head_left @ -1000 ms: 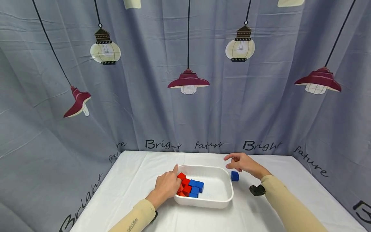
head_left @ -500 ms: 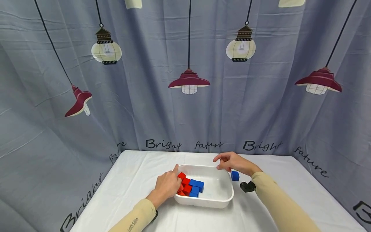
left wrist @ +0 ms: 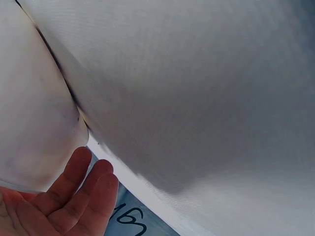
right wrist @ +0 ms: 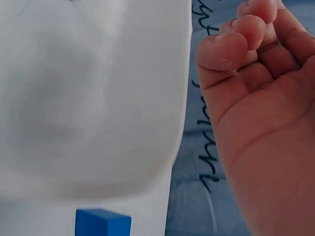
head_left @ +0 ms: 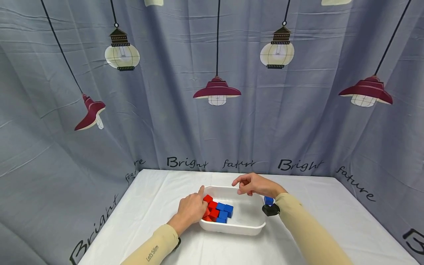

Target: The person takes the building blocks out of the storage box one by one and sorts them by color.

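A white plastic tray (head_left: 232, 229) sits on the table. In its left part lie several red cubes (head_left: 213, 213) and, beside them, several blue cubes (head_left: 228, 210). My left hand (head_left: 189, 210) holds the tray's left side, thumb over the rim; in the left wrist view its fingers (left wrist: 98, 201) lie along the outer wall. My right hand (head_left: 256, 185) hovers over the far right of the tray, index finger pointing left, the others loosely curled around nothing. One loose blue cube (head_left: 268, 200) lies outside the tray on the right, partly covered by the right wrist's black camera.
White cloth (head_left: 159, 195) covers the table. Behind it hangs a grey-blue curtain (head_left: 165, 121) printed with lamps and lettering. A black wrist camera (head_left: 271, 210) sits at the right cuff.
My right hand has moved left, from above the loose blue cube to over the tray's far right rim. The left hand, tray and cubes have stayed put.
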Demonstrator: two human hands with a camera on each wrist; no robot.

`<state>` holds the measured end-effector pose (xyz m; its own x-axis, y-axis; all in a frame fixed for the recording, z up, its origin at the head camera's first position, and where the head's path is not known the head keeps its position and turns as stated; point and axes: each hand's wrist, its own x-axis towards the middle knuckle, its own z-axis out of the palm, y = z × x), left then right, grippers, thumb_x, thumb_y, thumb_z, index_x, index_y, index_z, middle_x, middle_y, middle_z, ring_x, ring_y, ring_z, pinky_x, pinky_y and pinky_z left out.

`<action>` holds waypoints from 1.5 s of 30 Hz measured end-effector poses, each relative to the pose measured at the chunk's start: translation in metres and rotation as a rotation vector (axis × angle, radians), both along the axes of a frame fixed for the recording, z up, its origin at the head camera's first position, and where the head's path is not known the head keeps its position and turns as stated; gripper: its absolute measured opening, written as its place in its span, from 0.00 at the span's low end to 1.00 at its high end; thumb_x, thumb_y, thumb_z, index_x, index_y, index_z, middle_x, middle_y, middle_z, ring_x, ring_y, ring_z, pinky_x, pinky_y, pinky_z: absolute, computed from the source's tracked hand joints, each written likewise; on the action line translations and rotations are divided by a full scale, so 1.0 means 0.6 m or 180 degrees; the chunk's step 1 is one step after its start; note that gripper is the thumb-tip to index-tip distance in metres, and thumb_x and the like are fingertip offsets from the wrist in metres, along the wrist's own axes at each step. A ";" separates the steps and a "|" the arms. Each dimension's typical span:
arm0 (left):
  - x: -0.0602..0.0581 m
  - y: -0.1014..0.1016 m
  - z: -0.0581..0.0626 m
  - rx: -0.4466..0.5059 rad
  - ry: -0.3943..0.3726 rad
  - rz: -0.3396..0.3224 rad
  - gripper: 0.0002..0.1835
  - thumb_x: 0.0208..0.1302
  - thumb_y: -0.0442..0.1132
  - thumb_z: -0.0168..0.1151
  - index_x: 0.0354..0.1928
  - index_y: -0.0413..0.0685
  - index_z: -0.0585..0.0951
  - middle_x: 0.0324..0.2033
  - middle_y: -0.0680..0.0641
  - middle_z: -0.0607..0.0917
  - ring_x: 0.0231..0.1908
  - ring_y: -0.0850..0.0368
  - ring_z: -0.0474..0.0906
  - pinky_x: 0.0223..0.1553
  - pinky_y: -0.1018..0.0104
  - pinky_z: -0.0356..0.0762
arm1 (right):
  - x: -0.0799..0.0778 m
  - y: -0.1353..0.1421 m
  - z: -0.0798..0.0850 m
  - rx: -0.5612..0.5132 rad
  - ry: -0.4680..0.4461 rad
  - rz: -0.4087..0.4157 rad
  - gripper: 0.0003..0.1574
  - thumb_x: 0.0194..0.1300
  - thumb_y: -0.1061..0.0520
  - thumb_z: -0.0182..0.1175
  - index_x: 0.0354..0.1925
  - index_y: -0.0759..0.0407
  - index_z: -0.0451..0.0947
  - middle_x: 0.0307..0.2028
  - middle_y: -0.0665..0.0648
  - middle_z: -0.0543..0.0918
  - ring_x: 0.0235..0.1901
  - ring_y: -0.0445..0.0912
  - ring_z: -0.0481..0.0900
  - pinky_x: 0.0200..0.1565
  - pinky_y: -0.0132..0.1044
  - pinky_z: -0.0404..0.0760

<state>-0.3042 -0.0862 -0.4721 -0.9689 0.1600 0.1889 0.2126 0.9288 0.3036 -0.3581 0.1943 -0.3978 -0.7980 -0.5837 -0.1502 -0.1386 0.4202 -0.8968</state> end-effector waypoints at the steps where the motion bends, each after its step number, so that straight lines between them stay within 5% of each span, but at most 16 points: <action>1: 0.000 0.000 0.000 0.0002 0.0001 -0.0001 0.34 0.67 0.46 0.56 0.74 0.43 0.67 0.43 0.45 0.87 0.39 0.50 0.83 0.39 0.50 0.82 | -0.001 -0.004 -0.001 0.0002 -0.0014 0.0015 0.29 0.61 0.54 0.69 0.58 0.64 0.78 0.27 0.51 0.74 0.27 0.47 0.70 0.33 0.36 0.73; 14: 0.000 0.000 0.001 0.0002 -0.0034 0.0006 0.34 0.67 0.46 0.56 0.74 0.43 0.66 0.42 0.45 0.87 0.37 0.50 0.82 0.38 0.51 0.82 | -0.008 -0.031 -0.028 -0.0007 -0.0214 0.0238 0.25 0.62 0.59 0.67 0.57 0.61 0.79 0.30 0.52 0.77 0.25 0.45 0.69 0.30 0.33 0.70; 20: 0.000 0.000 0.000 -0.0001 -0.0034 0.0016 0.34 0.67 0.46 0.56 0.74 0.43 0.67 0.41 0.46 0.87 0.37 0.51 0.82 0.38 0.52 0.82 | -0.010 -0.036 -0.049 0.0076 -0.0373 0.0170 0.29 0.61 0.60 0.66 0.60 0.67 0.76 0.28 0.51 0.75 0.28 0.47 0.68 0.29 0.33 0.67; 45: 0.001 0.002 0.003 0.0005 -0.0080 0.0061 0.35 0.67 0.47 0.56 0.74 0.45 0.66 0.42 0.46 0.87 0.38 0.51 0.82 0.41 0.51 0.81 | -0.017 -0.045 -0.105 0.0182 -0.0616 0.0135 0.26 0.57 0.60 0.71 0.54 0.62 0.78 0.25 0.50 0.72 0.28 0.45 0.67 0.30 0.33 0.63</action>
<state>-0.3037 -0.0850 -0.4702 -0.9762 0.1412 0.1647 0.1871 0.9321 0.3102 -0.3685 0.1673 -0.4610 -0.7260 -0.6023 -0.3320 0.0152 0.4685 -0.8833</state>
